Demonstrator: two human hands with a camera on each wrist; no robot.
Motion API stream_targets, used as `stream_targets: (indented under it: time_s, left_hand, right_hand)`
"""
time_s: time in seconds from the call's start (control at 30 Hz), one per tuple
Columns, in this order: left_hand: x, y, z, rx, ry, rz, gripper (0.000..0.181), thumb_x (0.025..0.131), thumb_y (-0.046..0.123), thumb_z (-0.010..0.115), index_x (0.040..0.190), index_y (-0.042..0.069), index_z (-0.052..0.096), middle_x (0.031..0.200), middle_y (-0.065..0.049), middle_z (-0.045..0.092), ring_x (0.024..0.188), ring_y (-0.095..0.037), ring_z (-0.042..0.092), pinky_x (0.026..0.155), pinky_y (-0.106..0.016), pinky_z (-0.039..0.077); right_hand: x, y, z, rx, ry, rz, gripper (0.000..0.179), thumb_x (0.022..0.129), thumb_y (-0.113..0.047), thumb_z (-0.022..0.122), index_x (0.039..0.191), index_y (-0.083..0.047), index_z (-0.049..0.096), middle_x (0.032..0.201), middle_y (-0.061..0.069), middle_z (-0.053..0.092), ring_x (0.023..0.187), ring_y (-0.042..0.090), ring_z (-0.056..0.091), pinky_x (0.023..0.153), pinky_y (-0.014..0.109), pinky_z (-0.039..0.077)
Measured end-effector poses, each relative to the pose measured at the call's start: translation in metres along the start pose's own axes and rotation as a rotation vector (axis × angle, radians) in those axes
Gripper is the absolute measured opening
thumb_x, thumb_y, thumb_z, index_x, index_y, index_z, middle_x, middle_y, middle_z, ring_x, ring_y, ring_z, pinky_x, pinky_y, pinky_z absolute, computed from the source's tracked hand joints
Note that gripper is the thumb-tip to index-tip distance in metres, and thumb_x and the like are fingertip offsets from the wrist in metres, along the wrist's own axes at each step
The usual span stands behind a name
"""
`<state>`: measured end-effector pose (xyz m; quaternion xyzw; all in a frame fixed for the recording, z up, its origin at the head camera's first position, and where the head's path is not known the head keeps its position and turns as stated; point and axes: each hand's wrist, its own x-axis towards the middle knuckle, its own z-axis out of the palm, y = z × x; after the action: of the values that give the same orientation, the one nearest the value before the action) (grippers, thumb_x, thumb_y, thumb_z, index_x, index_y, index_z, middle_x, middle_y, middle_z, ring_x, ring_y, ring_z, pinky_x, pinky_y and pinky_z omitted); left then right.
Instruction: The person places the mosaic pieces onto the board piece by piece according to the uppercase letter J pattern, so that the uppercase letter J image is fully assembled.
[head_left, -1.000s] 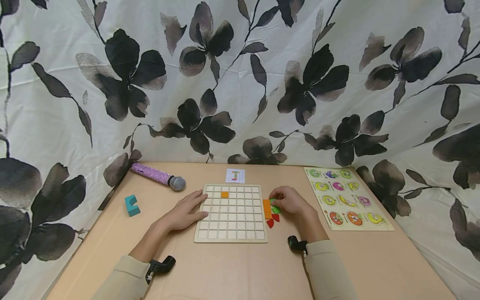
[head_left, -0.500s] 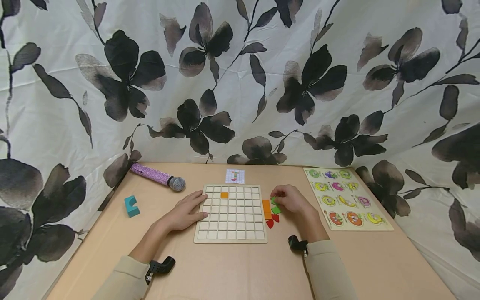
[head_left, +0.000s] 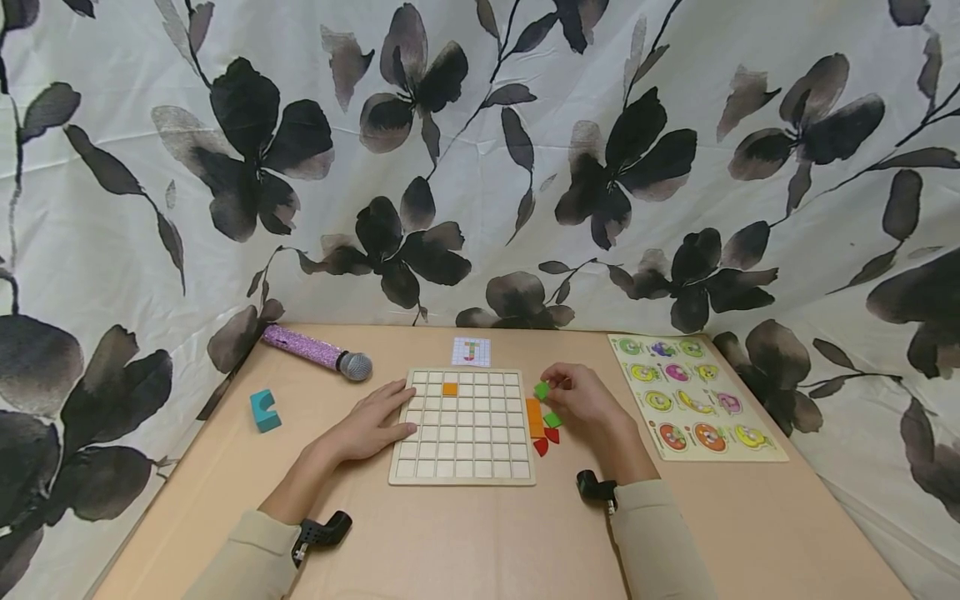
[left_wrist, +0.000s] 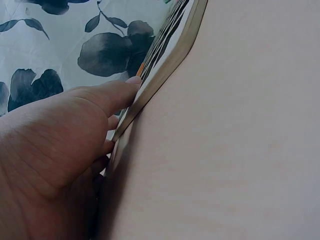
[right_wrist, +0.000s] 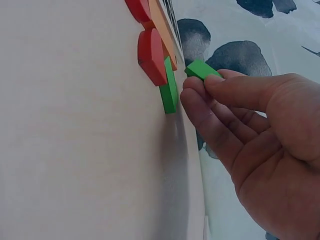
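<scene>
Thumb and fingertips of my right hand (head_left: 585,400) pinch a small green block (right_wrist: 201,69), raised just right of the grid board. Below it on the table lie a second green block (right_wrist: 170,90), an orange strip (head_left: 535,418) and two red rounded pieces (right_wrist: 151,56). My left hand (head_left: 377,421) rests with fairly straight fingers at the left edge of the wooden grid board (head_left: 463,479); in the left wrist view the thumb touches its rim. One orange square (head_left: 449,389) sits in a cell of the top row.
Behind the board lies a small card (head_left: 471,352) with a coloured grid pattern. A glittery purple microphone (head_left: 318,350) and a teal notched block (head_left: 264,411) are at left. A fruit picture sheet (head_left: 693,398) lies at right, and a floral curtain (head_left: 480,167) hangs behind the table.
My right hand has lifted one green block up off the other pieces, moving slightly away from me. The left hand and the board stay where they were.
</scene>
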<state>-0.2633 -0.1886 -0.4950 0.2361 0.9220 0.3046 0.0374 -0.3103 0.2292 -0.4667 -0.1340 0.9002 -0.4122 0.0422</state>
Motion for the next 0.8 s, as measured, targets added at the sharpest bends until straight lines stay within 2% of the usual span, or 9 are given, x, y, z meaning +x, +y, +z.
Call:
stream_targets:
  time_s: [0.27, 0.5, 0.8]
  left_hand:
    - [0.002, 0.003, -0.002, 0.004, 0.001, -0.002, 0.072, 0.101, 0.04, 0.066, 0.159, 0.005, 0.041, 0.17, -0.023, 0.025, 0.158, -0.047, 0.02, 0.126, -0.068, 0.016]
    - [0.002, 0.002, -0.002, -0.004, -0.005, -0.01, 0.073, 0.101, 0.042, 0.066, 0.16, 0.006, 0.041, 0.171, -0.022, 0.024, 0.159, -0.046, 0.019, 0.127, -0.067, 0.015]
    - [0.0, 0.001, -0.001, 0.004, -0.005, -0.005, 0.074, 0.102, 0.043, 0.065, 0.16, 0.005, 0.04, 0.171, -0.022, 0.025, 0.158, -0.046, 0.019, 0.126, -0.067, 0.015]
  right_hand:
    - [0.002, -0.004, 0.001, 0.034, 0.017, -0.02, 0.021, 0.095, -0.01, 0.076, 0.117, -0.007, 0.073, 0.1, 0.007, 0.07, 0.091, 0.023, 0.061, 0.086, 0.032, 0.053]
    - [0.002, -0.008, 0.002, 0.059, 0.031, -0.059, 0.024, 0.094, -0.011, 0.076, 0.118, -0.007, 0.075, 0.095, 0.006, 0.071, 0.088, 0.024, 0.062, 0.08, 0.028, 0.054]
    - [0.002, -0.012, 0.005, 0.074, 0.048, -0.056, 0.027, 0.096, -0.013, 0.076, 0.122, -0.009, 0.075, 0.097, 0.005, 0.07, 0.093, 0.025, 0.06, 0.081, 0.029, 0.053]
